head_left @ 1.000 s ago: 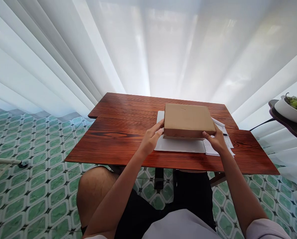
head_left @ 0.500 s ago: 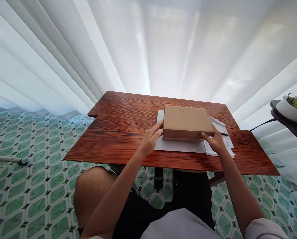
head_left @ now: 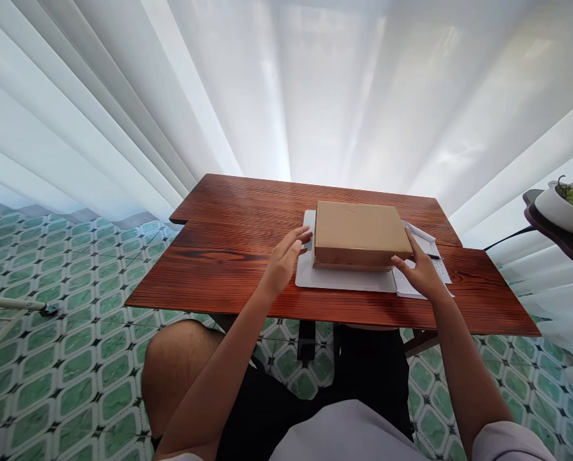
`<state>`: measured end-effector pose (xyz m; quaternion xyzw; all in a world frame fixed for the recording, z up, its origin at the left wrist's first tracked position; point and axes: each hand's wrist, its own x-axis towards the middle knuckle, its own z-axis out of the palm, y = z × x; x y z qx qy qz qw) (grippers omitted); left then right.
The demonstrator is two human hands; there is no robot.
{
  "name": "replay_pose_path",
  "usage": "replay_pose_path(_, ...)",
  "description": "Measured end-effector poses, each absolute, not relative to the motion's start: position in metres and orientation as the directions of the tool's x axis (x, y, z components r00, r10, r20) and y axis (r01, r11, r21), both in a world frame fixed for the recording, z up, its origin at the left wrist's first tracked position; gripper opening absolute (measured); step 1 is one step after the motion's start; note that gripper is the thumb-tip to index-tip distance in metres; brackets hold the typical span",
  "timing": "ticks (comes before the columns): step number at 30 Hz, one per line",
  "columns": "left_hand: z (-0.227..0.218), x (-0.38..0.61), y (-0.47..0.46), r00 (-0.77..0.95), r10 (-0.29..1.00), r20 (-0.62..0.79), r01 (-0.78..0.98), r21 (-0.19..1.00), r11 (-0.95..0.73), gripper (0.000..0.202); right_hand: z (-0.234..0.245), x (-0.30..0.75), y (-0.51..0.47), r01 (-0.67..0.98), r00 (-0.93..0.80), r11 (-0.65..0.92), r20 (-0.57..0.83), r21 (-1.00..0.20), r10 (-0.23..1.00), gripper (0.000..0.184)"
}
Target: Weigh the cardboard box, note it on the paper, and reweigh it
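Note:
A brown cardboard box lies flat on a pale grey-white board on the wooden table. Below its front edge shows a narrow second layer, whose kind I cannot make out. To the left of the box, my left hand is open, fingers stretched toward its side with a small gap between. At the front right corner, my right hand is open too, its thumb and fingers apart; the fingers lie along the box's right side, and whether they touch it I cannot tell. Written sheets of paper lie partly under that hand.
A dark pen rests on the papers. The reddish-brown table has stepped ends. A white bowl of green fruit stands on a dark stand at the right. White curtains hang behind; a pale metal frame is at left.
My left hand has drawn back a little from the box's left side, its fingers spreading. My right hand has loosened, moving slightly right and down from the corner. The box stays in place.

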<state>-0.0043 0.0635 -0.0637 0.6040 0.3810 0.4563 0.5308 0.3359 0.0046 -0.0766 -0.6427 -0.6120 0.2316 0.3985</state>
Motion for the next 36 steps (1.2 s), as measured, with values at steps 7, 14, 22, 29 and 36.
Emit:
replay_pose_path(7, -0.051, -0.005, 0.045, 0.026, 0.805, 0.593, 0.122, 0.797, -0.591, 0.027, -0.058, 0.339, -0.016, 0.62, 0.471, 0.206, 0.57, -0.757, 0.673, 0.05)
replay_pose_path(14, -0.04, 0.005, 0.016, 0.236, 0.461, 0.855, 0.16, 0.434, -0.887, 0.013, -0.041, 0.312, -0.04, 0.688, 0.167, 0.513, 0.8, -0.514, 0.576, 0.038)
replay_pose_path(22, -0.045, 0.054, -0.029, 0.702, 0.069, 0.709, -0.034, 0.13, -0.991, 0.022, -0.041, 0.272, -0.053, 0.517, -0.454, 0.783, 0.663, -0.347, 0.595, 0.025)
replay_pose_path(29, -0.093, 0.075, -0.086, 0.758, -0.322, 0.568, -0.349, -0.065, -0.935, 0.026, -0.062, 0.23, -0.04, 0.308, -0.709, 0.812, 0.45, -0.496, 0.544, 0.017)
replay_pose_path(36, -0.121, 0.072, -0.098, 0.845, -0.533, -0.033, -0.466, -0.535, -0.705, 0.039, -0.078, 0.199, -0.028, 0.171, -0.862, 0.821, 0.322, -0.545, 0.393, 0.012)
